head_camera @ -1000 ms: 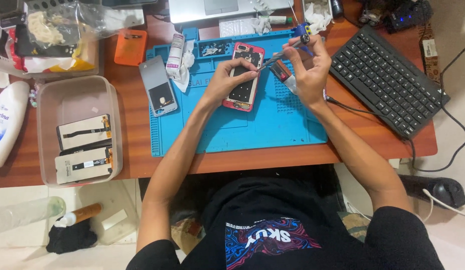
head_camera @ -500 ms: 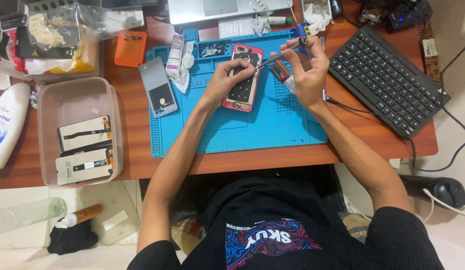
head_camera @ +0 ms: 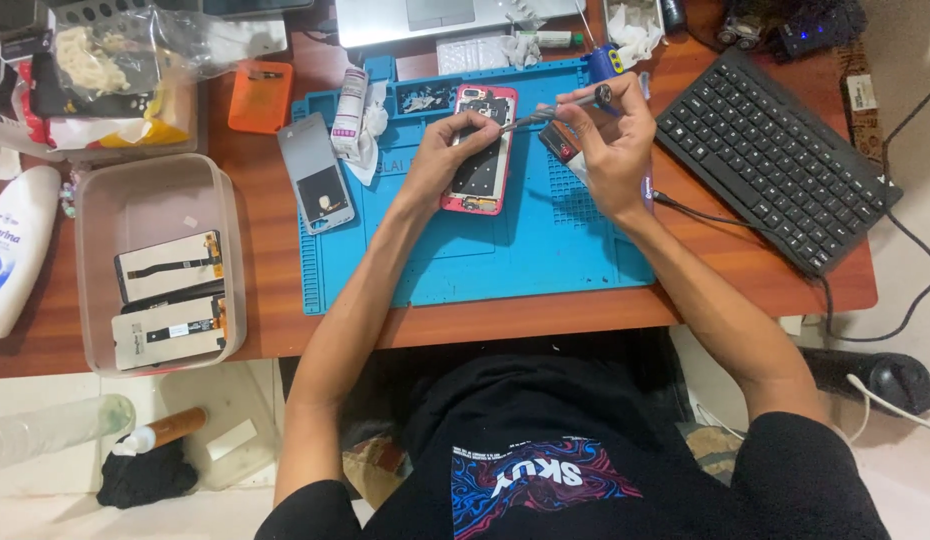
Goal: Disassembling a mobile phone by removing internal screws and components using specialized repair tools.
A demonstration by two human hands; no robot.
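A person sits at a reddish-brown wooden worktop (head_camera: 585, 315), seen from above. On a blue silicone repair mat (head_camera: 485, 260), toward the worktop's far edge, lies an opened red-framed smartphone (head_camera: 482, 150) with its dark insides showing. The left hand (head_camera: 453, 150) rests on the phone's left side, fingers curled down to pin it to the mat. The right hand (head_camera: 610, 140), just right of the phone, has its fingers closed around a slim metal-shafted screwdriver (head_camera: 557, 108) whose tip points at the phone's upper right edge.

To do this well, I would judge that the tip should stay seated squarely, with light pressure, while the left hand stops the phone sliding.

Near the worktop's left edge sits a translucent rectangular plastic tub (head_camera: 155, 262) holding two flat phone screen panels (head_camera: 170, 297), one dark, one pale, lying side by side. At the far left corner a clear plastic bag (head_camera: 125, 55) holds crumpled pale material, hard to identify. A grey phone back cover (head_camera: 315, 172) lies on the mat's left side; a black keyboard (head_camera: 775, 155) sits toward the right edge.
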